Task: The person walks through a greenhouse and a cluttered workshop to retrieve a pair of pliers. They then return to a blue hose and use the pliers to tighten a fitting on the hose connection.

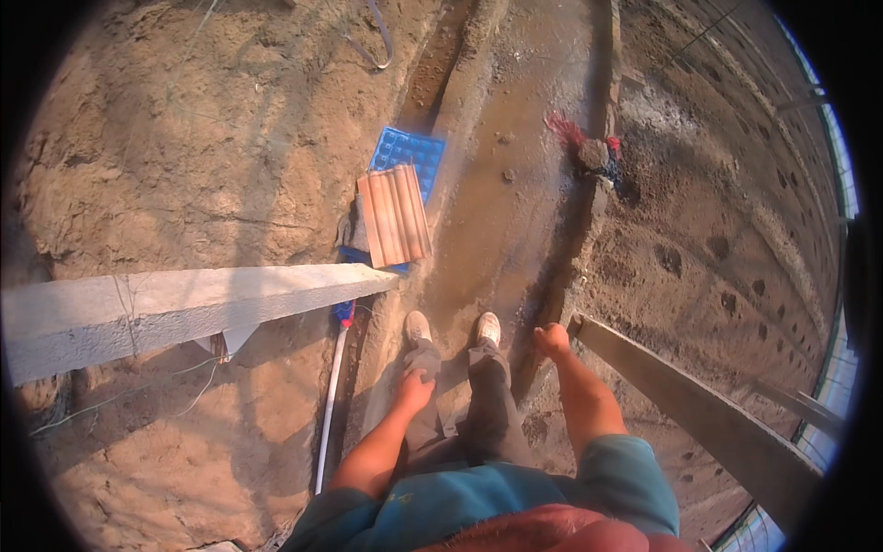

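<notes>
My left hand (414,391) hangs in front of my grey trouser leg, fingers curled; whether anything is inside them is hidden. My right hand (552,340) is out beside my right shoe (488,328), near the base of a slanting concrete post (685,414), its fingers also curled, with their inside unseen. Both feet stand on the wet, muddy channel floor (487,239). Ahead to the left, a ridged terracotta tile (394,216) lies over a blue plastic tray (405,147) with square cells, beside a second concrete beam (202,299).
A white pipe (328,414) with a red and blue end runs along my left. A stone (591,155) and red tangled material (563,127) sit on the channel's right edge. Dirt banks (156,156) flank both sides, with loose wires on the left and mesh fencing at the far right rim.
</notes>
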Demonstrator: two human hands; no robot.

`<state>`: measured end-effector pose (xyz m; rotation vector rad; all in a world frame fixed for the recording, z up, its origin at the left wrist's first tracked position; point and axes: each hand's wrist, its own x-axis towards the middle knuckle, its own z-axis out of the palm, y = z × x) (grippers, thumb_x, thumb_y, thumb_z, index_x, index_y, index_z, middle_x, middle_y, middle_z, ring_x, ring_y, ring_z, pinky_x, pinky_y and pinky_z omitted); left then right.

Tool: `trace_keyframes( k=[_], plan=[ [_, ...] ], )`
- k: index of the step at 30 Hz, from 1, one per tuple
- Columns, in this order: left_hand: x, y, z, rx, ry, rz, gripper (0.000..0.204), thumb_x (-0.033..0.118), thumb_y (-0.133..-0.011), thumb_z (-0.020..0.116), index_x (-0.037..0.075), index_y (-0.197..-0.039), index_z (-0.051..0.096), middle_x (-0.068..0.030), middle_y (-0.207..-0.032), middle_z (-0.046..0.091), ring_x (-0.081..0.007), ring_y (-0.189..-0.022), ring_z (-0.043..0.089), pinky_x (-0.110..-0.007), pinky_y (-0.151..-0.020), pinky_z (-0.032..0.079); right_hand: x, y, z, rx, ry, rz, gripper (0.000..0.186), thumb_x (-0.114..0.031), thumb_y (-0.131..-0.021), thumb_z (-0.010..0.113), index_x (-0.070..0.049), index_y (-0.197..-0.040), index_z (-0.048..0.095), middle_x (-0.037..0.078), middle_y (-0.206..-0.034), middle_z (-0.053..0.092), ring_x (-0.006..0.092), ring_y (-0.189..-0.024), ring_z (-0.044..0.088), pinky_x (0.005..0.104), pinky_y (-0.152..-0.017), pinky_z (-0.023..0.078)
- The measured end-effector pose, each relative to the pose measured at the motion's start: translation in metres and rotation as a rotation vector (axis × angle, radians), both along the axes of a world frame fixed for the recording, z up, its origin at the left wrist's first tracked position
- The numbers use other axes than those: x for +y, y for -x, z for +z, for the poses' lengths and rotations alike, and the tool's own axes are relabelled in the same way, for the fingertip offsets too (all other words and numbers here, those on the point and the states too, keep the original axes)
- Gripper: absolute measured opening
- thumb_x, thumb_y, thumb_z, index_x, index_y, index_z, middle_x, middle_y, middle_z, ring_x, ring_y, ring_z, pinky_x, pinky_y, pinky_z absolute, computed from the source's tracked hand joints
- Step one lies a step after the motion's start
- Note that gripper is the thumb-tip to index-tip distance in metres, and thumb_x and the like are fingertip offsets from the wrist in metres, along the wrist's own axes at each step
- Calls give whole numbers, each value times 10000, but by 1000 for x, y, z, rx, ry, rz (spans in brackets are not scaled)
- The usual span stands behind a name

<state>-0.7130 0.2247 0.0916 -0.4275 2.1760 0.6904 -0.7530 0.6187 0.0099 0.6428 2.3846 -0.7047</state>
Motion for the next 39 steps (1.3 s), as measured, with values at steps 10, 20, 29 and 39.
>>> trace_keyframes(
  k=[10,20,29,39],
  plan=[
    [8,97,27,173,-305,-37,419,266,-843,698,-13,-1152,655,-167,-988,713,-236,-891,684,-344,-804,529,62,-191,220,271,485,-1283,182,-179,-963,576,0,-939,589,65,-695,584,181,-534,588,310,-432,454],
    [-93,30,37,-18,-95,-730,315,298,-828,647,37,-978,738,-215,-1021,704,-362,-943,680,-424,-833,529,-254,-500,227,-62,577,-1435,208,-185,-925,600,23,-936,609,82,-725,603,217,-618,615,374,-512,495],
    [-86,-53,27,50,-73,-1417,382,335,-843,532,42,-957,748,-224,-1058,685,-390,-1003,647,-457,-887,511,-401,-689,122,102,128,-1319,286,-232,-896,650,44,-949,702,102,-778,688,226,-778,672,367,-663,538],
    [85,-181,88,345,-237,-1115,281,257,-798,655,14,-919,725,-220,-955,706,-339,-962,682,-413,-850,527,-450,-714,246,560,484,-1914,210,-217,-951,587,-34,-1053,604,56,-830,635,146,-681,625,276,-527,516]
  ],
)
